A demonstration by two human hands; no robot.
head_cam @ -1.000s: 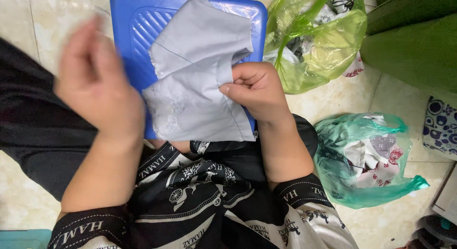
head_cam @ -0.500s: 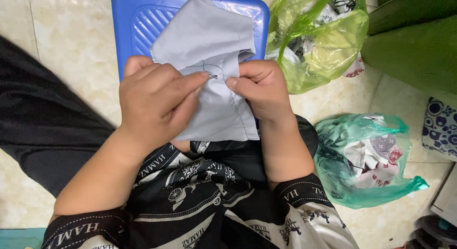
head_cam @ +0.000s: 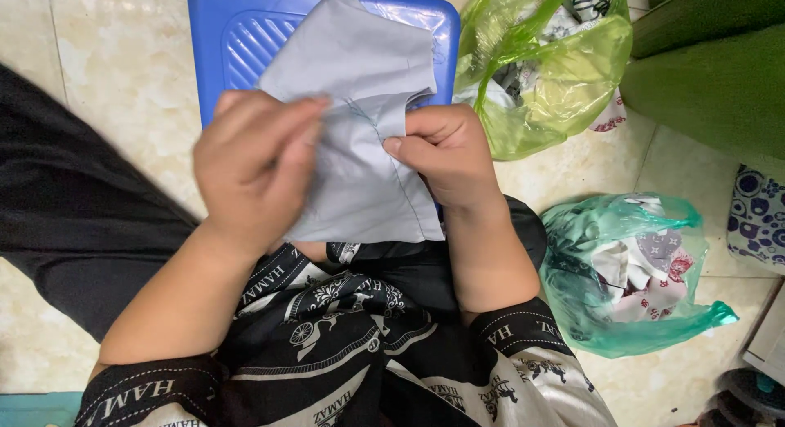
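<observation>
Both hands gripped the grey cloth (head_cam: pixel 360 157) over the blue stool (head_cam: pixel 237 43), the right hand (head_cam: pixel 446 153) pinching its seam, the left hand (head_cam: pixel 253 169) pinching beside it; seam work seemingly underway, needing firm tension.

Views: one only, a head-worn camera, so no second view shared any part of the scene.
Position: it sat above the person's lap, close over both forearms.
Direction: it looked almost straight down at the tiled floor (head_cam: pixel 123 76).
Nearness: the left hand (head_cam: pixel 253 169) and right hand (head_cam: pixel 446 153) filled the middle of the frame.
Near edge: patterned sleeves.
Far edge: a blue plastic stool (head_cam: pixel 237 35).
Right side: a green bag (head_cam: pixel 564 76) far, a teal bag (head_cam: pixel 630 272) nearer.
</observation>
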